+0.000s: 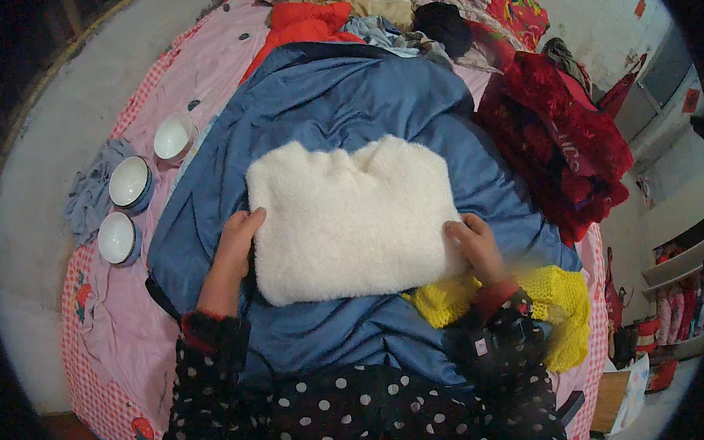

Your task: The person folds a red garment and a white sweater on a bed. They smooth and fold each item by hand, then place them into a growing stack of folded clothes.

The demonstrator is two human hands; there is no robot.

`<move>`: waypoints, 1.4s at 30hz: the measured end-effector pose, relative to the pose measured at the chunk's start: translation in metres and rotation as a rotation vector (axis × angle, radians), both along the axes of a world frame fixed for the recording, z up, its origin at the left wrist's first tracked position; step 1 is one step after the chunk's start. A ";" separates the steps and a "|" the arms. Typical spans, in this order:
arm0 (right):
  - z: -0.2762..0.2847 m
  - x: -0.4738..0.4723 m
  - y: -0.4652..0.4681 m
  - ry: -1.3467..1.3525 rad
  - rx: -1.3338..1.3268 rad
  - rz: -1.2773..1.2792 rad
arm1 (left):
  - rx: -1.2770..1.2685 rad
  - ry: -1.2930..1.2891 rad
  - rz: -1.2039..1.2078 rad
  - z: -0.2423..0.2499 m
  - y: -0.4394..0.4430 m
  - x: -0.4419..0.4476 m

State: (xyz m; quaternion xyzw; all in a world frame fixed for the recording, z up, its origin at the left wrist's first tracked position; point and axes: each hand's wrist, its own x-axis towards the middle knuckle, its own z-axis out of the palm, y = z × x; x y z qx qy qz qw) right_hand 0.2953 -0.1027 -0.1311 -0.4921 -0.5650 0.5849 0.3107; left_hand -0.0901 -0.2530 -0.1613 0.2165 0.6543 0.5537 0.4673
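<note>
A fluffy cream-white garment [353, 232], folded into a rough rectangle, lies in front of me above a blue cloth cover [356, 99]. My left hand [235, 242] grips its left edge, with the thumb on top and the fingers hidden beneath. On the right edge, my right hand [474, 243] holds it the same way, a little lower down. A yellow knitted item [560, 310] lies partly under my right forearm.
Several bowls [123, 182] stand along the left side of the pink bed sheet [123, 331], beside a crumpled grey cloth [93, 184]. A dark red plush blanket [556, 141] is heaped at right. Beyond the blue cover lie a red garment [310, 23] and other piled clothes.
</note>
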 end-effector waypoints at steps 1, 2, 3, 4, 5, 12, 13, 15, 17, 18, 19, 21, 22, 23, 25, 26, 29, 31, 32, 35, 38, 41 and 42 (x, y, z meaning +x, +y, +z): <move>0.004 -0.003 0.003 -0.058 0.002 0.016 | 0.040 -0.028 -0.014 0.003 -0.007 0.003; 0.008 -0.007 0.004 -0.097 0.029 0.031 | 0.048 -0.052 -0.023 0.006 -0.018 0.007; 0.014 -0.008 0.006 -0.151 0.040 0.010 | 0.102 -0.082 -0.054 0.007 -0.025 0.013; 0.018 -0.011 0.007 -0.184 0.023 0.049 | 0.079 -0.159 -0.037 0.008 -0.031 0.020; 0.022 -0.015 0.005 -0.225 -0.035 0.055 | 0.121 -0.267 -0.051 0.008 -0.035 0.027; 0.046 -0.021 0.017 -0.234 -0.258 0.224 | 0.038 -0.341 -0.114 0.002 -0.011 0.041; 0.045 -0.022 0.019 -0.162 -0.291 0.227 | 0.067 -0.392 -0.119 0.002 -0.010 0.044; 0.040 -0.021 0.020 -0.023 -0.337 0.247 | 0.047 -0.445 -0.048 0.000 -0.013 0.051; 0.032 -0.020 0.020 0.069 -0.401 0.240 | 0.095 -0.369 -0.003 -0.003 -0.021 0.060; 0.028 -0.019 0.020 0.149 -0.410 0.276 | 0.115 -0.377 0.017 -0.004 -0.023 0.061; 0.025 -0.018 0.019 0.189 -0.457 0.275 | 0.105 -0.394 0.034 -0.006 -0.024 0.063; 0.020 -0.018 0.016 0.253 -0.516 0.309 | 0.108 -0.506 0.041 -0.009 -0.022 0.061; 0.018 -0.019 0.014 0.279 -0.525 0.343 | 0.094 -0.517 0.054 -0.010 -0.022 0.061; 0.017 -0.021 0.012 0.289 -0.537 0.375 | 0.105 -0.519 0.045 -0.011 -0.021 0.060; 0.017 -0.022 0.009 0.325 -0.604 0.351 | 0.144 -0.449 0.030 -0.009 -0.021 0.060; 0.017 -0.023 0.009 0.342 -0.651 0.331 | 0.170 -0.378 0.024 -0.008 -0.021 0.061; 0.013 -0.027 0.008 0.308 -0.686 0.369 | 0.105 -0.381 0.040 0.000 -0.024 0.066; 0.006 -0.029 0.008 0.354 -0.615 0.429 | 0.093 -0.383 0.028 0.002 -0.026 0.069; 0.002 -0.030 0.009 0.398 -0.592 0.470 | 0.123 -0.347 0.005 0.002 -0.027 0.070; -0.013 -0.032 0.011 0.360 -0.437 0.429 | 0.174 -0.415 0.002 -0.002 -0.024 0.067; -0.025 -0.032 0.012 0.298 -0.326 0.368 | 0.227 -0.369 -0.073 -0.008 -0.020 0.063; -0.030 -0.029 0.009 0.441 -0.247 0.376 | 0.176 -0.457 -0.046 -0.008 -0.023 0.064; -0.029 -0.027 0.007 0.440 -0.246 0.361 | 0.134 -0.473 -0.013 -0.005 -0.025 0.066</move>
